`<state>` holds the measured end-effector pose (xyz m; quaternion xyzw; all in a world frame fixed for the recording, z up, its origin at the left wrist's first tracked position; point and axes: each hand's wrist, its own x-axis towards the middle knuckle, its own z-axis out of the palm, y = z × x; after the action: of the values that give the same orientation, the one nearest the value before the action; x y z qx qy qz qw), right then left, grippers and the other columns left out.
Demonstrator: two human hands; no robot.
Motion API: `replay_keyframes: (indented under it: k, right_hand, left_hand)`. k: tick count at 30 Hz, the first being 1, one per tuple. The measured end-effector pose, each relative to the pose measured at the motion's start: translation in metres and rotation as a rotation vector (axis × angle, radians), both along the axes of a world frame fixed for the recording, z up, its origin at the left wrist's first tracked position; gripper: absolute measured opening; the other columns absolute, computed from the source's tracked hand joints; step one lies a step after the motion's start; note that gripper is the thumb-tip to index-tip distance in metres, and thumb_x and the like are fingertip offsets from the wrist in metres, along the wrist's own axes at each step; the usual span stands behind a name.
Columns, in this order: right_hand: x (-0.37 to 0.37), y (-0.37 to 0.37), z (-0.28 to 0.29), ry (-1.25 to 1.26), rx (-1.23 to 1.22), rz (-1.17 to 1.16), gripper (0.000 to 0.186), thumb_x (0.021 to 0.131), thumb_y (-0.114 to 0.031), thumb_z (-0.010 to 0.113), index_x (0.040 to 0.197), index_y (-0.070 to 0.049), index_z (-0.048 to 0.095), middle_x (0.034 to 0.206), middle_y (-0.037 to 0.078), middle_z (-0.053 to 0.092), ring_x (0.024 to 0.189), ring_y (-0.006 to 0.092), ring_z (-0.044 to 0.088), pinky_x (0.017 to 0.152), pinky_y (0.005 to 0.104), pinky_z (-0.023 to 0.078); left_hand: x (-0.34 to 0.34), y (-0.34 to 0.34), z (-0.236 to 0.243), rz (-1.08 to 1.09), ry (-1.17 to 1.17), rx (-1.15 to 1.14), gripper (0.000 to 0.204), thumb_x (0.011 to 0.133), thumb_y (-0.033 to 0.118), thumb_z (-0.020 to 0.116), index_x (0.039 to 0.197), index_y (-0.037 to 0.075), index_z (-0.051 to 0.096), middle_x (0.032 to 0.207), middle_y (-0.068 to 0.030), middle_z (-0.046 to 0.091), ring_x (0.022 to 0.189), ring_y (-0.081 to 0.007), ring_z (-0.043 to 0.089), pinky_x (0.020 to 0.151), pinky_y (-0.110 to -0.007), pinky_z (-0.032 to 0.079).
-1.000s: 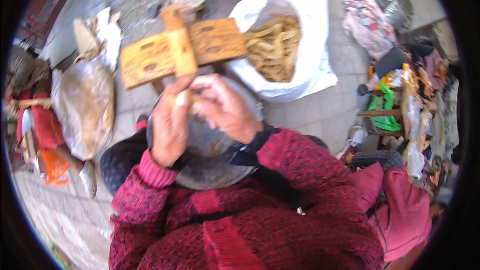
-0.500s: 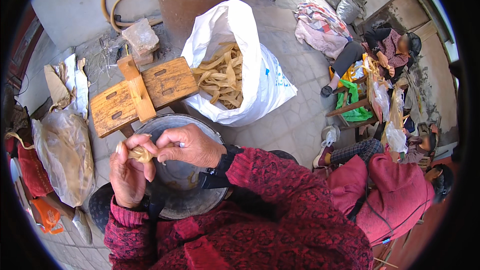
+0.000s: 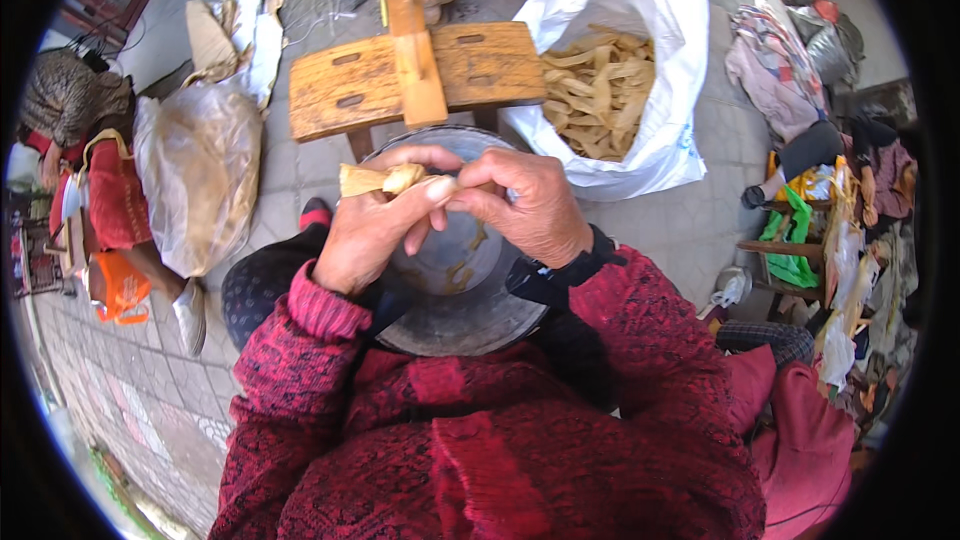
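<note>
A folded or knotted tan strip (image 3: 402, 178) rests between the fingers and thumb of my left hand (image 3: 365, 235); one flared end sticks out to the left. Against the left thumb tip, my right hand (image 3: 535, 205) is closed in a pinch; what lies between its fingertips is hidden. Both hands are over a round grey basin (image 3: 470, 335) with a few tan scraps at its bottom. Beyond it to the right, a white woven bag (image 3: 680, 70) stands with its mouth wide, holding many similar tan strips (image 3: 600, 95).
A wooden bench (image 3: 490, 60) with a wooden crosspiece (image 3: 422, 90) stands just past the basin. At left lie a clear plastic bag (image 3: 200, 170) and an orange bag (image 3: 122, 285). Other people sit at both sides; one wears a red sleeve (image 3: 805, 430) close on my right.
The view has swung left, so the bench and white bag appear further right. My left hand has turned, showing the strip's flared end. The right hand keeps its pinch beside it.
</note>
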<state>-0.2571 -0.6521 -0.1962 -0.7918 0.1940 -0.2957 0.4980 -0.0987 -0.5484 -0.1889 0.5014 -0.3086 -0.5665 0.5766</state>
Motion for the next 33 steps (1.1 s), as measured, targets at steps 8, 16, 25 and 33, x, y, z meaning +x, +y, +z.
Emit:
replay_keyframes:
  k: [8, 16, 25, 33]
  right_hand:
    - [0.003, 0.002, 0.001, 0.031, -0.108, 0.010, 0.019, 0.078, -0.012, 0.077, 0.080, -0.004, 0.060, 0.071, 0.007, 0.059, 0.061, 0.0218, 0.058, 0.055, 0.0314, 0.045]
    - [-0.002, -0.003, 0.008, 0.037, -0.131, 0.009, 0.015, 0.081, -0.011, 0.074, 0.079, -0.002, 0.062, 0.069, 0.005, 0.059, 0.058, 0.0151, 0.055, 0.053, 0.0280, 0.043]
    - [0.000, -0.016, 0.003, 0.047, -0.174, -0.021, 0.016, 0.082, -0.013, 0.075, 0.084, -0.001, 0.063, 0.071, 0.004, 0.058, 0.056, 0.0116, 0.052, 0.053, 0.0261, 0.042]
    - [0.010, -0.037, 0.007, 0.133, -0.079, -0.075, 0.015, 0.085, -0.015, 0.068, 0.085, -0.001, 0.063, 0.072, 0.008, 0.061, 0.063, 0.0166, 0.057, 0.058, 0.0297, 0.045]
  left_hand:
    - [0.010, -0.001, 0.001, 0.074, 0.160, 0.015, 0.012, 0.088, 0.010, 0.068, 0.095, 0.004, 0.062, 0.063, 0.0031, 0.053, 0.047, -0.0016, 0.039, 0.042, -0.018, 0.025]
    - [0.024, 0.007, 0.001, 0.215, 0.245, -0.119, 0.004, 0.088, 0.001, 0.063, 0.088, 0.001, 0.059, 0.065, 0.0000, 0.052, 0.048, -0.0033, 0.038, 0.043, -0.019, 0.027]
    - [0.021, -0.003, -0.001, 0.248, 0.229, -0.159, 0.004, 0.090, 0.002, 0.061, 0.092, 0.003, 0.058, 0.066, -0.0039, 0.057, 0.047, -0.0057, 0.042, 0.044, -0.020, 0.032]
    - [0.029, -0.023, 0.000, 0.334, 0.048, -0.027, 0.005, 0.089, 0.006, 0.064, 0.091, 0.005, 0.060, 0.069, -0.0040, 0.062, 0.048, -0.0069, 0.048, 0.045, -0.020, 0.036]
